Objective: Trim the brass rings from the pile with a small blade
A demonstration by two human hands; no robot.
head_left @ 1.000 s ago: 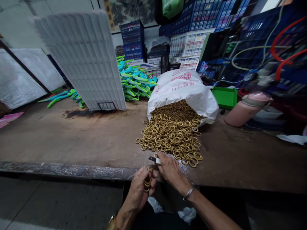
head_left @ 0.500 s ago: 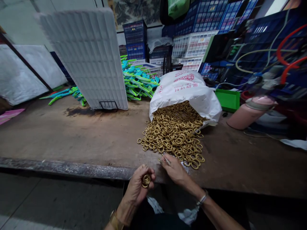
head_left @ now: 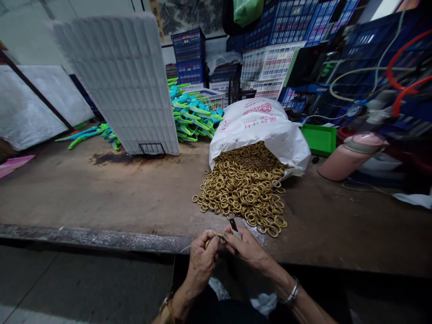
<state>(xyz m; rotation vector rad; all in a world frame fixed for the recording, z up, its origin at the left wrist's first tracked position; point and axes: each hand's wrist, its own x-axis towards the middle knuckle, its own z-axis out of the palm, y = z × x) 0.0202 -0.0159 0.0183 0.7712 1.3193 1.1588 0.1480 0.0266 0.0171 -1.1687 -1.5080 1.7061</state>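
Observation:
My left hand (head_left: pixel 201 260) is closed on a few gold-coloured rings (head_left: pixel 208 243), just in front of the table's near edge. My right hand (head_left: pixel 251 246) grips a small knife (head_left: pixel 234 227) with a dark blade, which points up and away from me. Its fingertips meet those of my left hand at one ring; whether they also pinch it is hidden. Beyond both hands lies a heap of gold-coloured rings (head_left: pixel 241 191), spilling from the mouth of a white sack (head_left: pixel 258 120) with red print.
A white ribbed panel (head_left: pixel 118 81) leans in a black wire stand on the brown table (head_left: pixel 84 193). Green and turquoise pieces (head_left: pixel 192 112) are piled behind it. At right stand a pink bottle (head_left: pixel 351 157) and a green tray (head_left: pixel 319 139); stacked crates (head_left: pixel 263 63) rise behind.
My right hand has come closer to my left, and their fingertips now meet at a ring. My left hand has turned, and its rings show less. The knife blade is now plainly visible.

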